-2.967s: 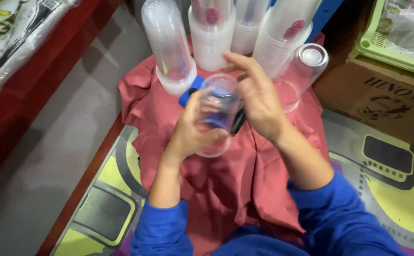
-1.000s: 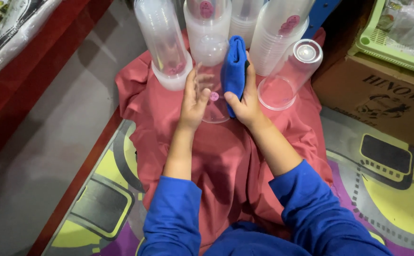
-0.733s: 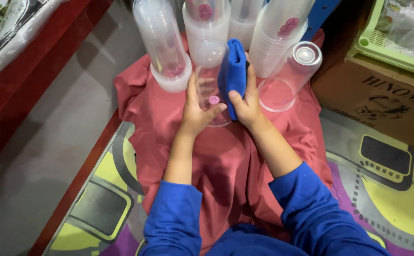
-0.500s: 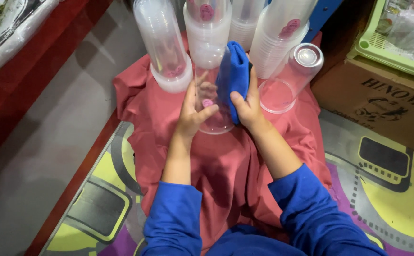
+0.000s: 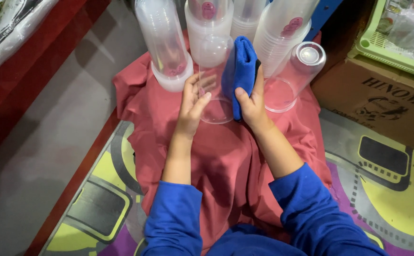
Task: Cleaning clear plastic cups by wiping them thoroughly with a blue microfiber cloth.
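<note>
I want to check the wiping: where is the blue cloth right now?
In the head view, the blue cloth is in the right hand, pressed against the right side of the clear cup that the left hand steadies, above the red fabric.

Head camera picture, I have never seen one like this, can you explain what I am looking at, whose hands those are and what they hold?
The camera sits on a person's head and looks down at their own two bare hands, in blue sleeves. The left hand grips a clear plastic cup, upside down. The right hand presses a folded blue cloth against the cup's side. Below lies a red cloth, spread over a patterned mat. Behind stand stacks of clear cups, and one single cup leans to the right. A cardboard box sits at right.
</note>
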